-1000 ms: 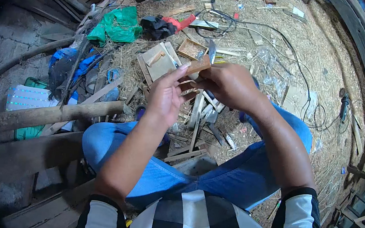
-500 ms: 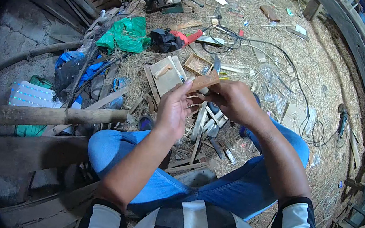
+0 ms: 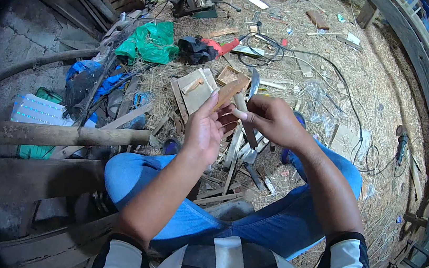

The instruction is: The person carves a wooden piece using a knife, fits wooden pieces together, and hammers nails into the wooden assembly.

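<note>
A flat piece of reddish-brown wood (image 3: 232, 90) slants up from my left hand (image 3: 206, 126), pinched between thumb and fingers. My right hand (image 3: 275, 121) is closed on a narrow strip of wood (image 3: 249, 133), pale at its upper end and darker below. The two pieces are close together in front of my chest, with the strip right of the flat piece. Just beyond my right fingers a curved metal blade (image 3: 255, 81) shows. Its lower end is hidden, and I cannot tell whether it is held or lies behind.
Wood scraps (image 3: 233, 152) litter the ground between my legs. Past my hands are a small wooden box (image 3: 227, 75), flat boards (image 3: 194, 90), a green plastic bag (image 3: 151, 42) and black cable (image 3: 333, 63). An angle grinder (image 3: 401, 145) lies at right; a round pole (image 3: 61, 136) crosses at left.
The flat wood has turned to a steeper slant. My right hand has drawn slightly away from it, and the narrow strip now shows in its fingers.
</note>
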`<state>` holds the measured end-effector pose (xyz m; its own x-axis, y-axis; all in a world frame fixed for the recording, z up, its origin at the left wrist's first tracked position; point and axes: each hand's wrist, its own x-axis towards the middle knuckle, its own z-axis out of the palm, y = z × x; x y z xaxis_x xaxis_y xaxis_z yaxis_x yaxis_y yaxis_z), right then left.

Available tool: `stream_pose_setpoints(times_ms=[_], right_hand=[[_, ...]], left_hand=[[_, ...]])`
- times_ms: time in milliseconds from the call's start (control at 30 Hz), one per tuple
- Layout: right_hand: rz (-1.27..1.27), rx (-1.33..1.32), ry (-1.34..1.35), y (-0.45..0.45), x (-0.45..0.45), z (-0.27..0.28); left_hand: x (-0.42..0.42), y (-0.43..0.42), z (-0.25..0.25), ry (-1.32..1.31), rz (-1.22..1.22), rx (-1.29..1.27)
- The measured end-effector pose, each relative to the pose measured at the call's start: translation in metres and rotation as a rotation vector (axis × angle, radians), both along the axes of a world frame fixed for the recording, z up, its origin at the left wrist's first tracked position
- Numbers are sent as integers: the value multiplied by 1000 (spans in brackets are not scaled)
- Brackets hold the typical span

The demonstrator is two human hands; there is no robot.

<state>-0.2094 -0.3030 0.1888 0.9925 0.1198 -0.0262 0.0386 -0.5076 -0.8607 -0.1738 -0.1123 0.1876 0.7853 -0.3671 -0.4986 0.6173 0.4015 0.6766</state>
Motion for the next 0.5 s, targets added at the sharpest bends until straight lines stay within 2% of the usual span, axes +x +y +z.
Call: stream_pose_setpoints(times_ms=[167, 233, 400, 433, 467, 500], right_hand=[[-63, 119, -24, 6, 2, -5], [-144, 366, 82, 9, 7, -28], [-161, 223, 172, 19, 28, -67], [-143, 243, 249, 25, 37, -86], [-130, 268, 326, 28, 45, -106], [-106, 139, 318, 30, 54, -127]], left_hand=[[1, -4, -8, 22, 33, 25], [2, -10, -21, 32, 58, 44], [18, -16, -82, 51, 219, 157], [26, -5, -107, 70, 257, 262], [33, 3, -127, 75, 260, 260], [40, 12, -145, 74, 268, 277]])
